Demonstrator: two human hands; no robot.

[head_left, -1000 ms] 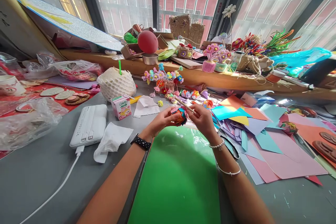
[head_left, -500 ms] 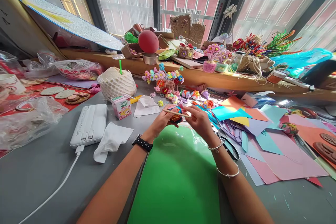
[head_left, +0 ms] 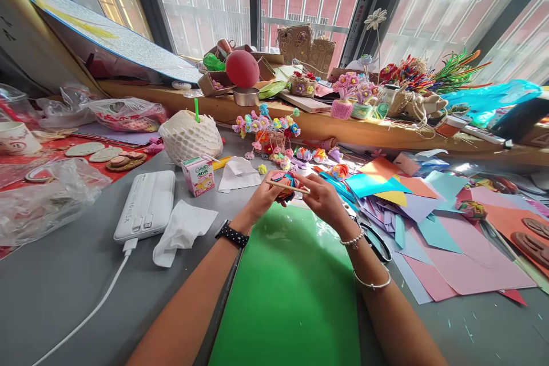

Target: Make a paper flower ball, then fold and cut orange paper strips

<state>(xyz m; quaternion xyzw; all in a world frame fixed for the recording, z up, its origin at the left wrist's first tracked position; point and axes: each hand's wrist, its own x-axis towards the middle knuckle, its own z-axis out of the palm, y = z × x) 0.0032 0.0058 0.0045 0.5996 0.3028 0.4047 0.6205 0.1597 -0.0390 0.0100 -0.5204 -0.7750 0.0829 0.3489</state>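
Note:
My left hand (head_left: 262,199) is closed around a small multicoloured paper flower (head_left: 283,197), held just above the far end of a shiny green board (head_left: 291,286). A thin wooden stick (head_left: 288,186) lies crosswise in front of the flower. My right hand (head_left: 323,197) pinches the stick near its right end, with the forefinger reaching over to the flower's top. The hands hide part of the flower. Several finished-looking paper flowers (head_left: 340,171) lie on the table beyond my right hand.
To the left are a white power bank (head_left: 146,204) with a cable, a crumpled tissue (head_left: 185,230), a drink carton (head_left: 198,176) and a net-wrapped coconut (head_left: 190,138). Coloured paper sheets (head_left: 472,257) spread over the right. A black-handled tool (head_left: 377,240) lies by my right wrist.
The right fingers have shifted slightly left along the stick, and the forefinger has come over the flower's top. The flower is turned a little. My left hand has barely moved.

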